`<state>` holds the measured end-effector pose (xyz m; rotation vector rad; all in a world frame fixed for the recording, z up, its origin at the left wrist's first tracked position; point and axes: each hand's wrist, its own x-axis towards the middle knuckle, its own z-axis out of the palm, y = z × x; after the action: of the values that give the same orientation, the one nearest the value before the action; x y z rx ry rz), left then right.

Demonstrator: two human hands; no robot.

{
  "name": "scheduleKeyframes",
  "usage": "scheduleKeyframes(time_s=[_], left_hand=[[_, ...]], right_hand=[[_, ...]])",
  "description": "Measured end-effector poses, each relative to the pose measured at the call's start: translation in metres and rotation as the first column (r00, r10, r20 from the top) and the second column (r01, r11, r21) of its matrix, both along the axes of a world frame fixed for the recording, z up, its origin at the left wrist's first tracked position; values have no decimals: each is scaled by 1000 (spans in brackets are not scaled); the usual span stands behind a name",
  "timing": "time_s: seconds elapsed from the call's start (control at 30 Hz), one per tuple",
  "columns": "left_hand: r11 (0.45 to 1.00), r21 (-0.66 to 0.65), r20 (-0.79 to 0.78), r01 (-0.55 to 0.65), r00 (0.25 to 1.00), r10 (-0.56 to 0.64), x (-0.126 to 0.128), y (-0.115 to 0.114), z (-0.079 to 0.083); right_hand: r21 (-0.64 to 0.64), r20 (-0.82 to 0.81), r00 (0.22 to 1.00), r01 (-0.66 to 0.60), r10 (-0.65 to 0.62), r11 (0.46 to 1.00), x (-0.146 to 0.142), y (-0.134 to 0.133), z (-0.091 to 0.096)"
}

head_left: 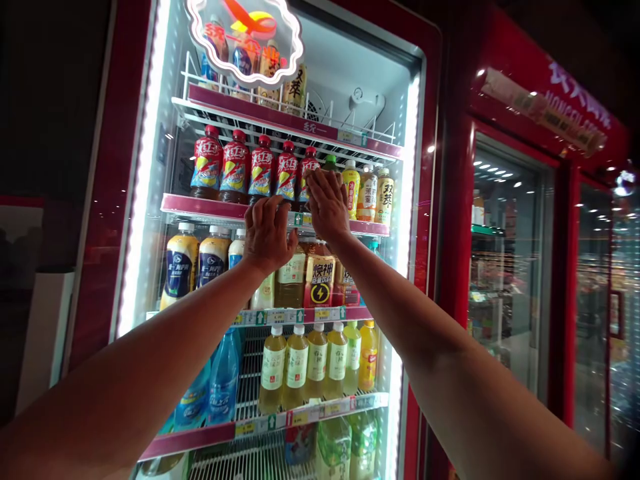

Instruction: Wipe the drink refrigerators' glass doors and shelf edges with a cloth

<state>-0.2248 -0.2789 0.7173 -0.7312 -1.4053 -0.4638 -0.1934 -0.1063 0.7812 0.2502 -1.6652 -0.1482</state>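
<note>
My left hand (269,232) is raised in front of the purple shelf edge (210,205), its fingers bent forward and slightly apart, thumb out to the right. It appears to hold nothing. Higher and to the right, my right hand (327,203) is open with its fingers stretched upward. It covers part of a red-capped bottle (309,167) and most of a green-capped bottle (331,162). Whether either hand touches glass, shelf or bottle, I cannot tell. Several red-capped drink bottles (235,163) stand left of my right hand; a yellow-labelled bottle (351,190) is just right of it.
A lit drinks cooler (431,133) with a dark red frame surrounds the shelves. A glowing sign (245,37) hangs at its top. Lower shelves hold pale-labelled bottles (297,363) and a blue bottle (223,380). Another red cooler (563,267) stands at right.
</note>
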Motion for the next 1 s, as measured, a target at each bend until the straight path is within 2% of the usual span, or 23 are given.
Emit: scheduleKeyframes(time_s=[0.1, 0.2, 0.3, 0.4, 0.57, 0.63, 0.8, 1.0], left_hand=[[996, 87, 13, 17, 1000, -19, -5, 4, 0], [995, 94, 32, 23, 999, -26, -9, 7, 0], [999, 39, 48, 24, 999, -26, -11, 0, 2], [999, -48, 22, 15, 1000, -14, -11, -18, 7], [969, -224, -19, -107, 994, 105, -10, -55, 21], [953, -273, -27, -135, 991, 132, -11, -67, 25], [949, -293, -78, -116, 992, 97, -21, -94, 36], [959, -257, -135, -122, 987, 89, -34, -120, 43]], right_hand=[[52, 22, 1000, 13, -14, 999, -1, -14, -4], [103, 67, 997, 17, -24, 994, 3, -18, -7], [36, 57, 998, 20, -22, 999, 1, -24, 0], [-11, 43, 999, 22, -22, 1000, -5, -34, 6], [123, 96, 995, -10, -2, 992, -5, -37, 1], [120, 97, 995, -24, 13, 992, -5, -38, 2], [-2, 54, 999, -1, 2, 1000, -12, -62, 11], [137, 79, 997, -32, 21, 990, -10, -73, 4]])
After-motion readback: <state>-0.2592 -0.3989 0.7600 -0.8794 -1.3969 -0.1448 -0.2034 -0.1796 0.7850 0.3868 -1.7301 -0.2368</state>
